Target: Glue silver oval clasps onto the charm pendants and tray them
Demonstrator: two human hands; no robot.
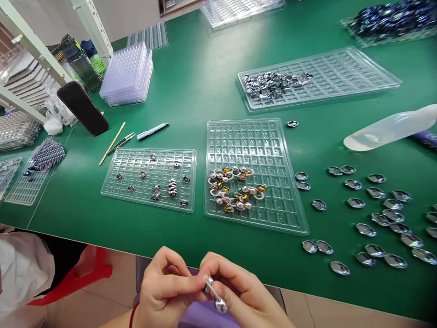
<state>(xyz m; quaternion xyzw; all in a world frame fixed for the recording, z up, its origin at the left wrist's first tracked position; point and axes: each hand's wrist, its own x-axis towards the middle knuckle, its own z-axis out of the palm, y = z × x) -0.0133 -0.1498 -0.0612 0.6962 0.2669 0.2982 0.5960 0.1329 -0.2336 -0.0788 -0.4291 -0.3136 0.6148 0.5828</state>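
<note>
Both my hands meet at the bottom centre, below the near edge of the green table (191,91). My left hand (164,289) and my right hand (239,294) pinch a small silver metal part (215,294) between their fingertips. Just beyond them lies a clear compartment tray (273,150) with a cluster of silver rings and amber pieces (235,189). A smaller clear tray (136,191) to its left holds a few scattered small metal parts (172,187).
Several shiny oval metal caps (375,214) are spread over the table at right. A far tray (341,73) holds a heap of shiny pieces. A translucent bottle (389,130), stacked trays (128,75), a black phone (82,107), a pen (152,131), tweezers (123,141) and a stick lie around.
</note>
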